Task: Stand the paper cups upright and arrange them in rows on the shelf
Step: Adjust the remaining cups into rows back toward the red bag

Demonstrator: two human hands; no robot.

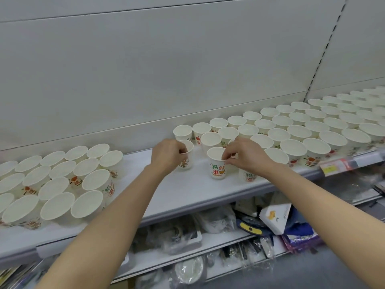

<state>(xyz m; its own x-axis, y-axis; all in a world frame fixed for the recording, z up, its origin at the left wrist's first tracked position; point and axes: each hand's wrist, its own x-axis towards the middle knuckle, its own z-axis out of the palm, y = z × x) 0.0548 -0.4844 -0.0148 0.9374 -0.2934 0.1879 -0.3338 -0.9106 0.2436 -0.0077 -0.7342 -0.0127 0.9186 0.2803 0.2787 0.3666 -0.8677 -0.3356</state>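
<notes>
Both arms reach over the front lip of the white shelf [170, 197], where a bare strip of board runs between two crowds of paper cups. The left hand [166, 155] curls its fingers over the rim of one upright printed cup [186, 157], pinching it near the back of the gap. The right hand [245, 155] pinches the rim of another upright cup [217, 163] with thumb and fingertips; a third printed cup [249, 175] stands just under that wrist, near the shelf's front edge. To the right, the arranged rows of cups [302, 126] run away along the grey back panel [145, 69], packed rim to rim. To the left sits a looser cluster of cups [52, 180], upright too, reaching close to the front edge. A price label strip [337, 166] clips onto the front edge at right. Below, a lower shelf [208, 243] holds packaged goods in plastic wrap and a white carton [275, 217].
</notes>
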